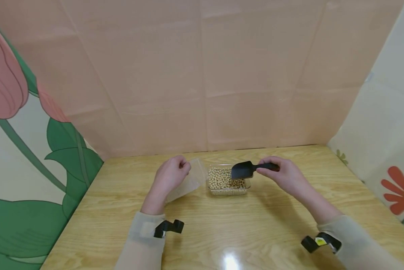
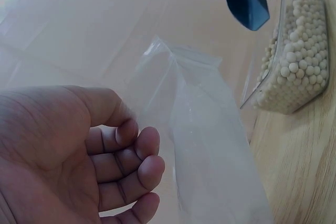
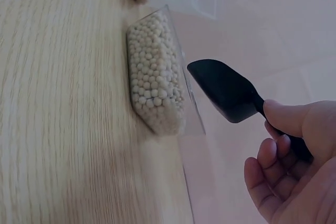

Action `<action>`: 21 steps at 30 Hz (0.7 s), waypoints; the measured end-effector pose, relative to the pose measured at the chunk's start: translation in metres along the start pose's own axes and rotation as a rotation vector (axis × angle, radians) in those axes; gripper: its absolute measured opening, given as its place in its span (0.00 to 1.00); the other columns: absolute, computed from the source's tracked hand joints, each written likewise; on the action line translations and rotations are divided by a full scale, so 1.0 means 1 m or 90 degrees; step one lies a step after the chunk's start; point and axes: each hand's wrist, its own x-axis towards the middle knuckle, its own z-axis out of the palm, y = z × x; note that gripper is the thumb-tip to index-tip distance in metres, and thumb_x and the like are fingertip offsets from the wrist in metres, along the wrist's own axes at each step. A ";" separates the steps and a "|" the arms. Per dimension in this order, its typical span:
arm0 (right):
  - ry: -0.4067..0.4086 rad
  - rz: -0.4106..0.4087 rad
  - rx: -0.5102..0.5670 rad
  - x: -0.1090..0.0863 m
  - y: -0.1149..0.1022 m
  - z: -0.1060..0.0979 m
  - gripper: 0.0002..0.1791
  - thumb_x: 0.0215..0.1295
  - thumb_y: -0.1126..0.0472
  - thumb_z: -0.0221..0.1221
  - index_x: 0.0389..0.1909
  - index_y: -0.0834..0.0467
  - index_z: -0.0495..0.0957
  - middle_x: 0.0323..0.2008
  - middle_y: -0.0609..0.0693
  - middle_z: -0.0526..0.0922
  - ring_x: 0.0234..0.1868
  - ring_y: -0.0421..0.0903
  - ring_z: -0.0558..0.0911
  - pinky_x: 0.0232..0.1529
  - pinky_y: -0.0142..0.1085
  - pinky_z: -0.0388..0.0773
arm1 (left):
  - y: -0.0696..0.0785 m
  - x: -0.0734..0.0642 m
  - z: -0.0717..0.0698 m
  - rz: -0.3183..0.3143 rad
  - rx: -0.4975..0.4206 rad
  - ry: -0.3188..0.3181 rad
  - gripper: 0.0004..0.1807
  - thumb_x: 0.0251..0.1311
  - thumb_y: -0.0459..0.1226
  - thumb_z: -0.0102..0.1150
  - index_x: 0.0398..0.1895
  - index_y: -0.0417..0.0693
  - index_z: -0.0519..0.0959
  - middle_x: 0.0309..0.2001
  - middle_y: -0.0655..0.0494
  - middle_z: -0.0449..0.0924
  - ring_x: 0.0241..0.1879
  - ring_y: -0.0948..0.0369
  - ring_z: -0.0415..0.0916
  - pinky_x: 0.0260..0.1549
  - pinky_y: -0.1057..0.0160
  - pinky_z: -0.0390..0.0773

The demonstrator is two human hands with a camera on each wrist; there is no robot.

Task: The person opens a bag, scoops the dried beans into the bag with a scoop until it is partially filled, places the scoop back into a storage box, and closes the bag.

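My right hand (image 1: 283,174) grips the handle of a black scoop (image 1: 243,170), whose blade hangs above a clear plastic box (image 1: 228,192). Round pale beans (image 1: 220,177) fill much of that box. In the right wrist view the scoop (image 3: 223,88) stands apart from the box wall, tilted toward it. To the left, my left hand (image 1: 169,173) pinches the edge of a clear plastic bag (image 2: 210,145) between thumb and forefinger, the other fingers curled. The bag hangs beside the box, and its mouth looks parted near the top. Whether anything lies in the scoop cannot be told.
Everything is over a light wooden table (image 1: 229,228). A pink sheet (image 1: 205,82) covers the wall behind its far edge. Painted flowers decorate the left wall (image 1: 26,168) and the right wall (image 1: 387,150). Each forearm wears a black wrist mount.
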 end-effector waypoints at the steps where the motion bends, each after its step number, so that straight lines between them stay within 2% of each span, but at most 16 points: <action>1: -0.001 -0.002 -0.005 0.000 0.000 0.000 0.21 0.76 0.46 0.70 0.58 0.56 0.87 0.56 0.59 0.88 0.41 0.51 0.80 0.37 0.41 0.77 | 0.000 0.000 0.000 0.000 0.000 0.000 0.11 0.79 0.38 0.54 0.34 0.51 0.80 0.32 0.56 0.81 0.27 0.56 0.72 0.30 0.56 0.70; 9: -0.011 -0.035 -0.036 0.004 0.000 0.001 0.16 0.75 0.49 0.72 0.55 0.54 0.89 0.55 0.57 0.88 0.41 0.50 0.80 0.38 0.41 0.77 | 0.000 0.000 0.000 0.001 -0.002 -0.002 0.11 0.79 0.38 0.54 0.35 0.50 0.80 0.33 0.57 0.81 0.28 0.56 0.72 0.30 0.57 0.70; 13: -0.012 -0.056 -0.053 0.005 0.000 0.003 0.16 0.73 0.51 0.74 0.54 0.55 0.89 0.55 0.57 0.88 0.44 0.50 0.82 0.42 0.41 0.78 | 0.001 0.000 0.000 0.000 -0.005 -0.004 0.11 0.79 0.39 0.54 0.35 0.50 0.80 0.33 0.56 0.81 0.27 0.56 0.72 0.30 0.57 0.70; 21: -0.039 -0.057 -0.065 0.007 -0.003 0.006 0.17 0.73 0.50 0.74 0.55 0.56 0.89 0.55 0.57 0.88 0.42 0.51 0.82 0.41 0.44 0.78 | 0.001 0.000 0.001 -0.004 0.003 -0.003 0.11 0.79 0.39 0.54 0.34 0.50 0.80 0.32 0.56 0.81 0.27 0.56 0.72 0.29 0.57 0.70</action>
